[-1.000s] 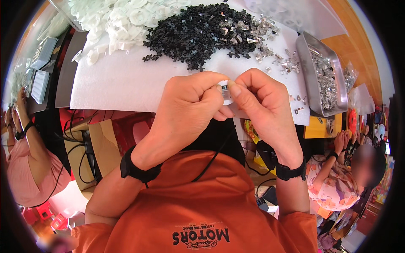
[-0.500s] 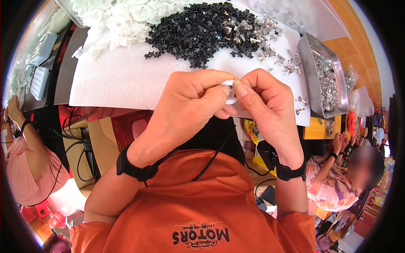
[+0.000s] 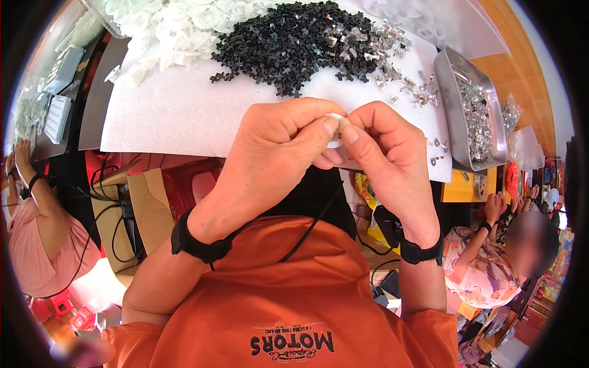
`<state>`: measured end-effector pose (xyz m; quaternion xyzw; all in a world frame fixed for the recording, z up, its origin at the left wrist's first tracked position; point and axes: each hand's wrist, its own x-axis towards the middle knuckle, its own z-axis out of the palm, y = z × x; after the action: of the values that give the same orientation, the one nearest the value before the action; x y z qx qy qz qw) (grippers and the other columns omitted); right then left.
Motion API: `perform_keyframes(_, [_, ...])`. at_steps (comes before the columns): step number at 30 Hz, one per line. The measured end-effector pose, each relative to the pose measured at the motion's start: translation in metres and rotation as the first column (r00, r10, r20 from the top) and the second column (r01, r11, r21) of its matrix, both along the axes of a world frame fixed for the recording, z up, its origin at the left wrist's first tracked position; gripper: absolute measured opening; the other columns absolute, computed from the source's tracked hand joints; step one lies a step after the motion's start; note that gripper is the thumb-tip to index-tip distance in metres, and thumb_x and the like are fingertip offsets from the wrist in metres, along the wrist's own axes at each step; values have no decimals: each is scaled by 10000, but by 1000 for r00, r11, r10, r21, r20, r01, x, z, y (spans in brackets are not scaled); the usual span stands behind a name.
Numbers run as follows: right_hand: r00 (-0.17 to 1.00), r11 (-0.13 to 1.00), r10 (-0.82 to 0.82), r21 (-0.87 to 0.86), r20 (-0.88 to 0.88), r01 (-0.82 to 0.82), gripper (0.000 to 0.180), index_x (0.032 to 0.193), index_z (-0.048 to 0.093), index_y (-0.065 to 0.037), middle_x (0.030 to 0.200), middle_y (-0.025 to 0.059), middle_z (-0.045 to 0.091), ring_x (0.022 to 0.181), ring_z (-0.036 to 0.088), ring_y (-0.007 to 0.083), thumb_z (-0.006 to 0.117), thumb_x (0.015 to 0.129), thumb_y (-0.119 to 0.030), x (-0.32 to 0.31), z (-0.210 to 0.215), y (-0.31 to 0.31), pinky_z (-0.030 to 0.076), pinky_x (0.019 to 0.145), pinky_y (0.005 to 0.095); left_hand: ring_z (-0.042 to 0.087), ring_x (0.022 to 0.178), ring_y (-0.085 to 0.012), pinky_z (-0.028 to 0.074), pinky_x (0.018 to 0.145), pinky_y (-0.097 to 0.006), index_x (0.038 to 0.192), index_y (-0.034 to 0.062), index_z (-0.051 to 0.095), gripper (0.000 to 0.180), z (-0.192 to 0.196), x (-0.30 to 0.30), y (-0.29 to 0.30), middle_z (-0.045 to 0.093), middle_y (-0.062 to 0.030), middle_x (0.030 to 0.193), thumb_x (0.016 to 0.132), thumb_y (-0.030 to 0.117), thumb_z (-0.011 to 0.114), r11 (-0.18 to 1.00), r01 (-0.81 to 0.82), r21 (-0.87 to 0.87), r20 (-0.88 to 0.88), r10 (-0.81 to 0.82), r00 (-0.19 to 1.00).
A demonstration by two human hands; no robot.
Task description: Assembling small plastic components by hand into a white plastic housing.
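My left hand [image 3: 270, 150] is closed on a small white plastic part [image 3: 335, 144], held just off the near edge of the white foam sheet [image 3: 165, 116]. My right hand [image 3: 389, 150] pinches at the right side of the same part, thumb and index finger pressed together. The two thumb tips almost meet over it. Fingers hide most of the part, and whether the right fingertips hold a separate small piece cannot be seen. Beyond my hands lies a heap of small black cross-shaped pieces [image 3: 276, 46].
White translucent plastic parts [image 3: 175, 30] are piled at the far left. Small shiny metal clips [image 3: 423, 92] lie scattered to the right, beside a metal tray [image 3: 443, 76] holding more. Co-workers sit at left [image 3: 52, 239] and right [image 3: 485, 264]. A cardboard box [image 3: 150, 202] stands below the table.
My left thumb has shifted slightly up over the white part, covering more of it. Both hands otherwise stay in nearly the same place.
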<state>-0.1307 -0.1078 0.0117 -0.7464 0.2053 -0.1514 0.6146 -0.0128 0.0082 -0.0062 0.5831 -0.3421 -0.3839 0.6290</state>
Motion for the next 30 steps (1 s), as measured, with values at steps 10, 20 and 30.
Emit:
perform_keyframes(10, [1000,1000,23,8,16,-23,143,837,541,5,687,-19,550,640,472,18,562,924,-106,-2,0,-3,396,556,176,673,757,-180,567,686,-252,1091,-58,613,258,8,5,3,659,-133,948,886,20,478,998,56,10,-178,-53,983])
perform_keyframes(20, [1000,1000,4,-10,15,-4,140,831,537,-1,688,-18,550,644,471,21,564,922,-105,-2,-3,-4,399,562,180,675,787,-177,570,686,-251,1088,-56,626,251,6,3,0,669,-134,945,896,36,493,999,35,37,-117,-30,993])
perform_keyframes(30, [999,989,36,147,-36,-31,128,820,538,-14,658,-54,493,608,421,15,594,904,-93,-3,5,-7,342,528,167,666,863,-194,560,769,-271,1191,-63,559,323,2,13,7,637,-153,1070,939,134,510,983,161,-87,-270,-179,946])
